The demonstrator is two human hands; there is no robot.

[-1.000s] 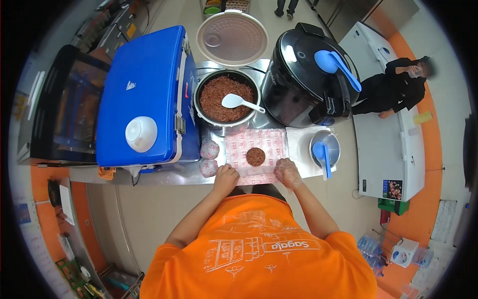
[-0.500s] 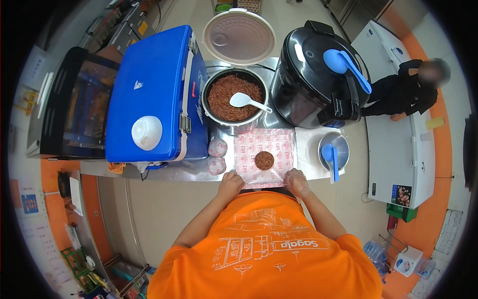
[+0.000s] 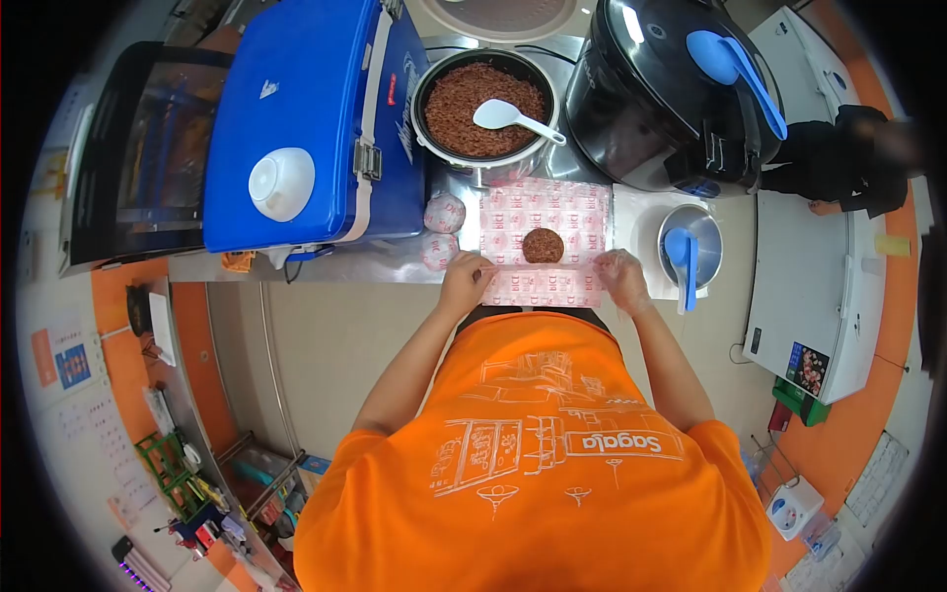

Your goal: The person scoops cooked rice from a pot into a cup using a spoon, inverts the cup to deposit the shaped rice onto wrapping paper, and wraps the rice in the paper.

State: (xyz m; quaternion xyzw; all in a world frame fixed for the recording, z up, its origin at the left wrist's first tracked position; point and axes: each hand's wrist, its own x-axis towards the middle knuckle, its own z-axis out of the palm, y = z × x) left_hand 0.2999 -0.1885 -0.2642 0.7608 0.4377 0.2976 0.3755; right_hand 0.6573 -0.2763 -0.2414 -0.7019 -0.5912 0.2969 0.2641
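A round patty of reddish-brown rice (image 3: 543, 246) lies on a printed red-and-white wrapping paper (image 3: 501, 210) at the table's front edge. My left hand (image 3: 467, 282) pinches the paper's near left corner. In a clear plastic glove, my right hand (image 3: 622, 281) has closed on the near right corner. Between the two hands the near strip of paper is raised and folded toward the rice, just short of covering it. Left of the sheet sit two round paper-wrapped bundles (image 3: 445, 212), close to my left hand.
Behind the paper stands a rice cooker (image 3: 483, 109) of brown rice with a white paddle (image 3: 513, 118). A blue cooler (image 3: 296, 118) carrying a white bowl (image 3: 281, 184) is left. A black cooker (image 3: 651, 109) and a metal bowl (image 3: 706, 261) with blue scoop are right. Another person (image 3: 838, 163) stands beyond.
Both hands have lifted the paper's near edge and brought it up toward the rice. My view has tilted down, so the table sits higher in the picture.
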